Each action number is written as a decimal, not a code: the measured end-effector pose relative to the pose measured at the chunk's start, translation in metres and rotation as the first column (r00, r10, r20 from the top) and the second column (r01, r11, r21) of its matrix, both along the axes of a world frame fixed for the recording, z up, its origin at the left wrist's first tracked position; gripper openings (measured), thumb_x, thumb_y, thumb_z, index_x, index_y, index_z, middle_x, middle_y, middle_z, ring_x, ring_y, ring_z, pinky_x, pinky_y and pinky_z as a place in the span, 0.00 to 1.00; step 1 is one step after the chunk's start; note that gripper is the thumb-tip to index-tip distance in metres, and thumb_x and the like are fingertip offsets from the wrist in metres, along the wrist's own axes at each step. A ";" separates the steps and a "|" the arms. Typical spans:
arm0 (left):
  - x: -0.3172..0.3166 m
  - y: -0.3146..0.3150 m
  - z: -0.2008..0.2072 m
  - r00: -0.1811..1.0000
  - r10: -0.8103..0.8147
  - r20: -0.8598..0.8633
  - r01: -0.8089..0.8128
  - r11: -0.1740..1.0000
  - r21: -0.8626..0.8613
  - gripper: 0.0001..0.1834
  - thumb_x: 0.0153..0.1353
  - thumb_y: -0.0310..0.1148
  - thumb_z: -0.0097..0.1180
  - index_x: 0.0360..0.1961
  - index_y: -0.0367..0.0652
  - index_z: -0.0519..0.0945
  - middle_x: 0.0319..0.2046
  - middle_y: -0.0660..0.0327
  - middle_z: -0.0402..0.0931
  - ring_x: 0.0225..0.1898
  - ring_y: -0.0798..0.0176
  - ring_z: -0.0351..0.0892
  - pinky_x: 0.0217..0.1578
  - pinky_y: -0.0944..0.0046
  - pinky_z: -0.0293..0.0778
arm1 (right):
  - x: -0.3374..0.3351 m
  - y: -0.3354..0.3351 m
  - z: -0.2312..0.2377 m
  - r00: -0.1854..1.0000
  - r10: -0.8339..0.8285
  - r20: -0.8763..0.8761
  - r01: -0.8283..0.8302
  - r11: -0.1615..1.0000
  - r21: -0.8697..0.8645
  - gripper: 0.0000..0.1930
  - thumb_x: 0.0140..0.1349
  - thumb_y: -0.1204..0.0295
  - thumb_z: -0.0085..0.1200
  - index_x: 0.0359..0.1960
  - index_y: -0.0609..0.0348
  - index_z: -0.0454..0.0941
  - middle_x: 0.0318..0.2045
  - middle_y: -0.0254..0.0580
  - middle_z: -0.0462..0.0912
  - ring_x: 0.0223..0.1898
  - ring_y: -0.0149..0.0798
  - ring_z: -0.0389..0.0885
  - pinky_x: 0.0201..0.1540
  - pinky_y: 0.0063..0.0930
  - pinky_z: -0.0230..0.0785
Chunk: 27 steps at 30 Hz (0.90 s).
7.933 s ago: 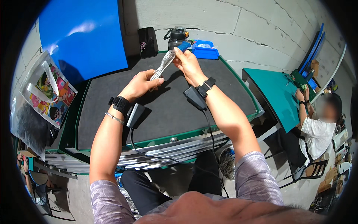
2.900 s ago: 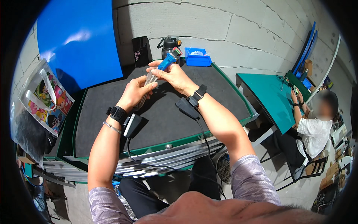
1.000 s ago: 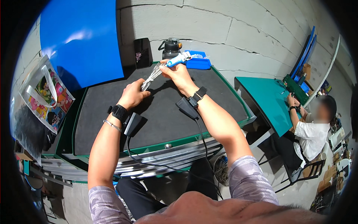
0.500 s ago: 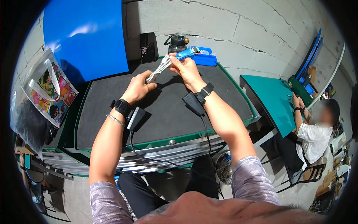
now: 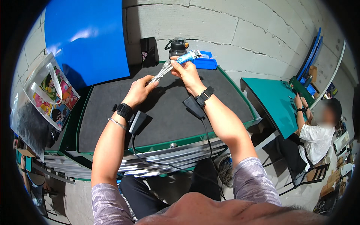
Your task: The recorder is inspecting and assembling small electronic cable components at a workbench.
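Observation:
A bundle of white-grey cable (image 5: 162,72), folded into several strands with pale ends, is stretched at a slant above the dark mat. Its lower end is pinched between the thumb and fingers of my left hand (image 5: 139,90). My right hand (image 5: 188,76) pinches the upper end. A blue, flat, tool-like thing with a whitish and dark end (image 5: 188,56) sticks out to the upper right beyond my right fingers. It seems to be in the same hand, but how it is gripped is hidden. Both wrists wear black straps with wired black boxes.
Behind my hands stand a black bottle (image 5: 177,48), a dark device with a screen (image 5: 149,52) and a blue bin (image 5: 206,63). A blue panel (image 5: 88,41) and a printed bag (image 5: 54,92) are on the left. Someone sits at a green table (image 5: 270,99) on the right.
My view has shifted slightly, so the bench sits a little lower in the picture. The blue thing has tilted slightly in my right hand; both hands keep hold of the cable.

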<state>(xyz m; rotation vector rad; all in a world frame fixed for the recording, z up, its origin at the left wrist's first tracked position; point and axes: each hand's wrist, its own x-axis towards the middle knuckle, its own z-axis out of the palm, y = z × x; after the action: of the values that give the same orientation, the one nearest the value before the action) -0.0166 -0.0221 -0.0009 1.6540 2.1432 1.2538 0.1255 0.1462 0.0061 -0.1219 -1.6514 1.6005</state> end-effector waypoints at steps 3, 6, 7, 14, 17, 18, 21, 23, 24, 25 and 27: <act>0.000 0.000 0.000 1.000 0.007 -0.013 -0.007 1.000 0.010 0.22 0.66 0.44 0.57 0.53 0.40 0.78 0.27 0.61 0.78 0.29 0.68 0.75 0.33 0.64 0.72 | -0.001 0.002 -0.003 0.998 0.058 0.026 -0.055 0.995 -0.089 0.16 0.69 0.61 0.54 0.51 0.56 0.76 0.41 0.33 0.83 0.43 0.27 0.82 0.45 0.22 0.73; 0.000 0.000 0.001 0.999 0.031 -0.036 -0.031 1.000 -0.003 0.21 0.65 0.43 0.58 0.52 0.39 0.78 0.26 0.61 0.77 0.28 0.68 0.75 0.33 0.64 0.72 | -0.002 0.003 -0.004 0.984 0.170 0.058 -0.160 0.976 -0.145 0.17 0.70 0.57 0.52 0.50 0.56 0.76 0.45 0.37 0.82 0.47 0.31 0.80 0.51 0.29 0.72; 0.001 0.000 0.001 0.999 0.024 -0.038 -0.024 1.000 0.000 0.21 0.65 0.43 0.58 0.52 0.39 0.78 0.26 0.61 0.77 0.28 0.68 0.75 0.33 0.64 0.72 | -0.003 0.003 -0.004 0.984 0.161 0.070 -0.150 0.978 -0.142 0.18 0.70 0.56 0.51 0.49 0.57 0.76 0.45 0.38 0.82 0.48 0.34 0.81 0.53 0.31 0.72; 0.004 0.000 0.003 0.996 -0.072 0.047 0.068 0.994 0.081 0.21 0.65 0.42 0.58 0.51 0.37 0.79 0.26 0.60 0.79 0.27 0.67 0.77 0.32 0.63 0.73 | -0.001 0.005 0.001 0.996 0.079 0.031 -0.076 0.992 -0.102 0.19 0.69 0.55 0.52 0.48 0.59 0.78 0.42 0.38 0.83 0.44 0.31 0.82 0.50 0.28 0.73; 0.006 0.001 0.002 0.983 -0.128 0.131 0.117 0.989 0.089 0.20 0.66 0.43 0.57 0.50 0.38 0.79 0.27 0.62 0.79 0.27 0.70 0.76 0.32 0.66 0.74 | 0.001 0.006 0.003 0.996 0.087 0.015 -0.085 0.992 -0.096 0.20 0.69 0.55 0.53 0.46 0.61 0.78 0.41 0.38 0.84 0.42 0.31 0.82 0.49 0.26 0.73; 0.006 0.001 0.001 0.977 -0.142 0.160 0.131 0.988 0.081 0.19 0.67 0.43 0.56 0.50 0.39 0.79 0.28 0.64 0.79 0.28 0.71 0.76 0.33 0.67 0.74 | 0.001 0.006 0.002 0.996 0.090 0.010 -0.088 0.992 -0.095 0.20 0.69 0.55 0.53 0.45 0.62 0.78 0.40 0.39 0.84 0.42 0.31 0.82 0.48 0.26 0.73; 0.006 0.002 0.001 0.926 -0.202 0.319 0.196 0.979 0.054 0.19 0.68 0.43 0.54 0.50 0.40 0.79 0.30 0.66 0.78 0.30 0.73 0.74 0.34 0.68 0.73 | 0.001 0.008 0.002 0.998 0.047 0.036 -0.043 0.994 -0.103 0.20 0.68 0.54 0.54 0.43 0.62 0.78 0.40 0.40 0.84 0.41 0.31 0.83 0.46 0.26 0.73; 0.007 0.002 0.001 0.906 -0.229 0.355 0.222 0.973 0.062 0.19 0.68 0.44 0.55 0.50 0.40 0.79 0.30 0.67 0.77 0.30 0.73 0.74 0.35 0.69 0.73 | 0.000 0.008 0.001 0.999 0.024 0.043 -0.019 0.994 -0.107 0.21 0.68 0.53 0.54 0.42 0.62 0.78 0.39 0.41 0.84 0.41 0.31 0.83 0.46 0.25 0.73; 0.007 0.002 0.001 0.896 -0.236 0.376 0.232 0.971 0.057 0.20 0.68 0.45 0.55 0.49 0.40 0.79 0.30 0.68 0.77 0.31 0.74 0.73 0.35 0.70 0.72 | -0.001 0.008 0.000 0.999 0.001 0.051 0.005 0.994 -0.110 0.21 0.67 0.52 0.54 0.42 0.62 0.78 0.39 0.41 0.84 0.40 0.31 0.83 0.45 0.25 0.73; 0.008 0.001 0.001 0.892 -0.245 0.381 0.239 0.969 0.062 0.20 0.68 0.45 0.55 0.49 0.40 0.79 0.30 0.68 0.77 0.31 0.74 0.73 0.35 0.70 0.72 | -0.001 0.008 0.000 0.999 0.000 0.049 0.005 0.994 -0.112 0.21 0.67 0.52 0.54 0.42 0.62 0.78 0.39 0.41 0.84 0.40 0.31 0.83 0.45 0.25 0.73; 0.009 0.001 0.003 0.941 -0.155 0.300 0.156 0.988 0.022 0.22 0.64 0.47 0.60 0.48 0.39 0.79 0.31 0.65 0.78 0.31 0.71 0.74 0.36 0.68 0.71 | -0.001 0.009 -0.002 0.997 0.039 0.070 -0.029 0.989 -0.148 0.22 0.68 0.51 0.53 0.42 0.61 0.79 0.40 0.40 0.84 0.41 0.31 0.83 0.46 0.25 0.73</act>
<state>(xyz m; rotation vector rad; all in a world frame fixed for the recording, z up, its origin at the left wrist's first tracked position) -0.0074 -0.0210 0.0019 1.4852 1.7977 1.3547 0.1240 0.1549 0.0044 -0.2318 -1.5969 1.7620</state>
